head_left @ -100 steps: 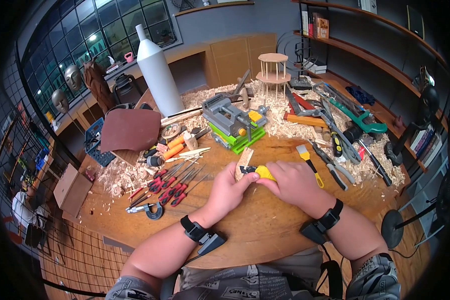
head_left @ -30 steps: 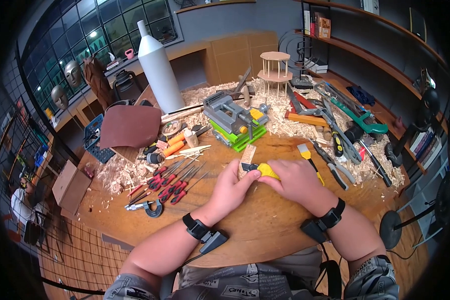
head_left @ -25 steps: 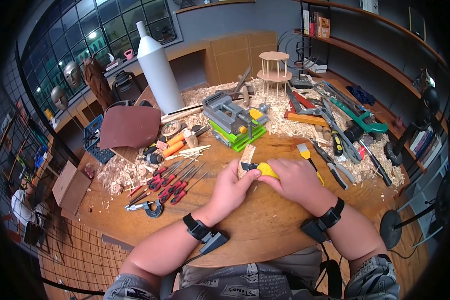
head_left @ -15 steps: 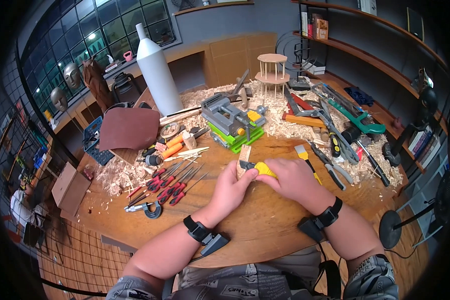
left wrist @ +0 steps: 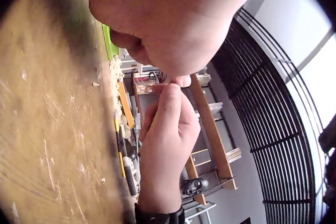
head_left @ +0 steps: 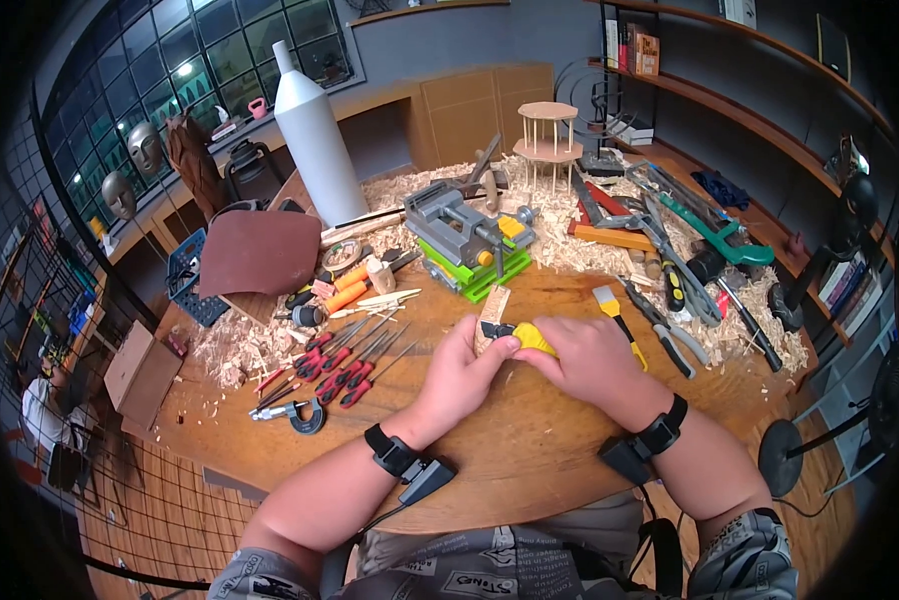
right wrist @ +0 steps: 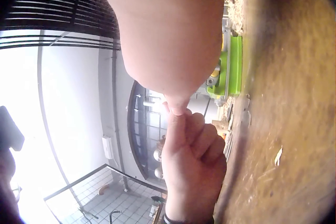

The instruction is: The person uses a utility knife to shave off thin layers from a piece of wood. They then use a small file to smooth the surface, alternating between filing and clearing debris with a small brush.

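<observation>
In the head view the left hand (head_left: 457,376) grips a small light wood piece (head_left: 496,303) whose upper end sticks up past the fingers. The right hand (head_left: 587,362) is curled round the yellow handle (head_left: 536,339) of a cutter. The cutter's dark head (head_left: 498,329) lies against the wood, and the left thumb touches the tool beside the right thumb. Both wrist views show the thumbs close together; the left wrist view has the right hand (left wrist: 169,145), the right wrist view the left hand (right wrist: 192,166). The blade's edge is too small to make out.
Just beyond the hands stands a grey vise (head_left: 455,229) on a green base. Red-handled files (head_left: 342,382) and a micrometer (head_left: 307,416) lie left; a yellow scraper (head_left: 620,322) and pliers (head_left: 667,335) lie right. Wood shavings (head_left: 580,258) cover the back.
Both hands keep their grips over the same spot of the table. The cutter's head and the wood piece have shifted slightly between frames, and the head view has moved a little.
</observation>
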`<state>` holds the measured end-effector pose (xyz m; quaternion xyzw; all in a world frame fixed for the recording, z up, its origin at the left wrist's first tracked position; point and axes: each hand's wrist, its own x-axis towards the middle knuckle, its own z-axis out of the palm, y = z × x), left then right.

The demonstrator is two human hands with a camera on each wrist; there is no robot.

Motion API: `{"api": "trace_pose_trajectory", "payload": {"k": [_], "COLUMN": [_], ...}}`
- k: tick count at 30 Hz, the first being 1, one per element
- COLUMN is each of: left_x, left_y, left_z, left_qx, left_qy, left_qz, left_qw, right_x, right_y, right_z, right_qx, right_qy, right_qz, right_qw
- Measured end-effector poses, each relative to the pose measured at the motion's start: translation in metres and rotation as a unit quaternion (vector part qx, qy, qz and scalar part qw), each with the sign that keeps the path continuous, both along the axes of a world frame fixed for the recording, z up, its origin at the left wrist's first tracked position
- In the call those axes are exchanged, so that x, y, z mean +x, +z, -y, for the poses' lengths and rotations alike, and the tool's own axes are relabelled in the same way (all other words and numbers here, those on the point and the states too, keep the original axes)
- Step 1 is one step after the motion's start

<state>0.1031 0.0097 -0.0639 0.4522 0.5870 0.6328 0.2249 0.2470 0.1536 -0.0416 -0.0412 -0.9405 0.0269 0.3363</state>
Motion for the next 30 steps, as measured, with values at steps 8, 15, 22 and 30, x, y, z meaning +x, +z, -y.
{"api": "trace_pose_trajectory", "payload": {"k": [8, 15, 22, 30], "left_x": [0.002, -0.002, -0.004, 0.005], "left_y": [0.000, -0.007, -0.009, -0.005], "left_z": [-0.003, -0.007, -0.008, -0.016], "left_qx": [-0.007, 0.001, -0.002, 0.018], "left_qy": [0.029, 0.023, 0.015, 0.032], "left_qz": [0.027, 0.059, 0.086, 0.171], "left_qw": [0.999, 0.998, 0.996, 0.985], "right_x": [-0.002, -0.003, -0.005, -0.011], "right_y": [-0.003, -0.003, -0.004, 0.005], "right_z": [0.002, 0.007, 0.012, 0.015], "right_qx": [-0.009, 0.003, 0.018, -0.026], "right_qy": [-0.015, -0.036, -0.063, -0.093], "right_qz": [-0.003, -0.001, 0.005, 0.026], "right_qw": [1.000, 0.999, 0.998, 0.995]}}
